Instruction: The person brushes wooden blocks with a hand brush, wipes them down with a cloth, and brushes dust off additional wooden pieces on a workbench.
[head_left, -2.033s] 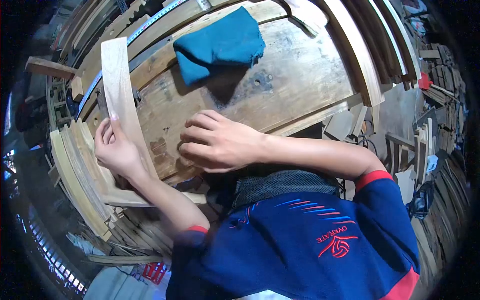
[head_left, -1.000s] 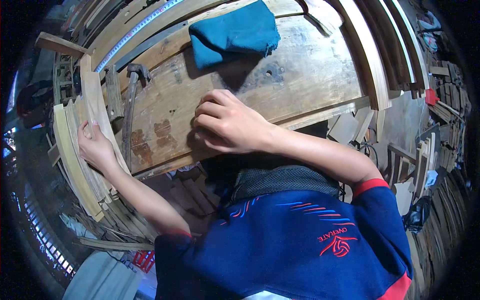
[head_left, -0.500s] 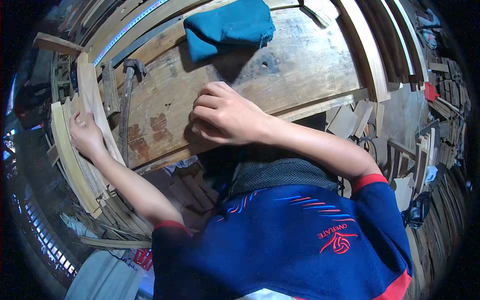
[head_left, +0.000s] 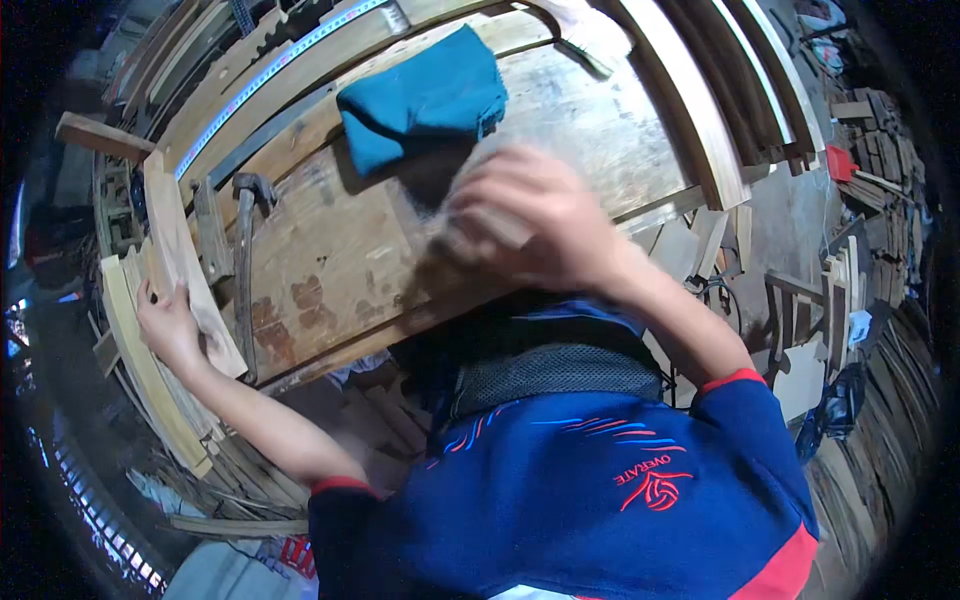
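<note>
At the left end of the workbench (head_left: 370,225), my left hand (head_left: 170,328) grips a pale wooden strip (head_left: 158,268) among several stacked lengths, its thumb and fingers on either side. My right hand (head_left: 545,220) is over the bench's front edge, smeared by motion with its fingers bent. Whether it holds anything cannot be made out. A folded teal cloth (head_left: 425,95) lies on the bench just beyond the right hand. Between my hands, a hammer (head_left: 246,260) rests with its head away from me.
A blue-white measuring tape (head_left: 275,66) runs along the far boards. Behind the cloth lies a brush (head_left: 585,58). Long dark and pale boards (head_left: 690,90) border the bench's right end. Stacked wood (head_left: 880,140) and a red object (head_left: 840,163) are farther right.
My right hand has swung rightward across the bench and is now blurred. My left hand stays at the wooden strips. The whole view has shifted slightly.
</note>
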